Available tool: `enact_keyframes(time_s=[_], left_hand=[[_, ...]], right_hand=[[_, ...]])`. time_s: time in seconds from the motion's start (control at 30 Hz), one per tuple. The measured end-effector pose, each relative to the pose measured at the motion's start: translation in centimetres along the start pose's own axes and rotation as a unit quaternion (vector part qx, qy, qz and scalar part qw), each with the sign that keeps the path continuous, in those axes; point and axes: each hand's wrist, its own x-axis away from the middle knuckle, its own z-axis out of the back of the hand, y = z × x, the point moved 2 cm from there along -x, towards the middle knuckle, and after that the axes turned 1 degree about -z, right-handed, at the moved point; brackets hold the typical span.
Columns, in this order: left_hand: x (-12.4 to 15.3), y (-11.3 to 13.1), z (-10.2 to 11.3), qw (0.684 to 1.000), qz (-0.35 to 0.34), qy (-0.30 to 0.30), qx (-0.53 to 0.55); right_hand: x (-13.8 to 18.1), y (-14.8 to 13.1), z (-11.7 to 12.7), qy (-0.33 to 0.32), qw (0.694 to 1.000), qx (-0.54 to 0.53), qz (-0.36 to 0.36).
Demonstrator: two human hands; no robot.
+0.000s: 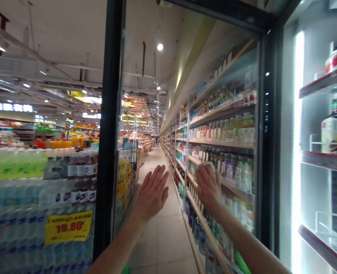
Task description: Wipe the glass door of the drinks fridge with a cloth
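A glass cooler door (185, 95) with a black frame stands swung out in front of me. My left hand (152, 193) lies flat against the inner face of the glass, fingers stretched up and apart, holding nothing. My right hand (207, 184) presses a white cloth (205, 166) against the glass a little to the right, fingers spread over it. Only the cloth's top edge shows above the fingers. Through the glass I see a long supermarket aisle with bottle shelves (225, 144).
The lit cooler interior (322, 160) is at the right, with bottles and jars on red-edged shelves. Stacked packs of bottled water (37, 213) with a yellow price tag (68, 227) stand at the left. A tiled aisle floor (165, 236) runs ahead.
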Motion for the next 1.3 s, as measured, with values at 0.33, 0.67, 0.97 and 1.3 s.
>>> enact_keyframes(time_s=[0.33,0.67,0.97,1.3], left_hand=[[0.0,0.0,0.0,1.0,-0.004,-0.01,-0.005],[-0.1,0.1,0.1,1.0,0.0,0.0,0.001],[0.0,0.1,0.0,1.0,0.001,-0.002,0.002],[0.1,0.0,0.0,1.0,-0.002,-0.01,0.001]], right_hand=[[-0.1,-0.9,0.0,0.0,1.0,-0.008,0.0],[-0.1,-0.6,-0.1,-0.006,1.0,-0.005,-0.006],[-0.1,-0.7,0.0,-0.009,1.0,-0.009,-0.022],[-0.4,-0.9,-0.2,0.005,0.998,-0.002,-0.055]])
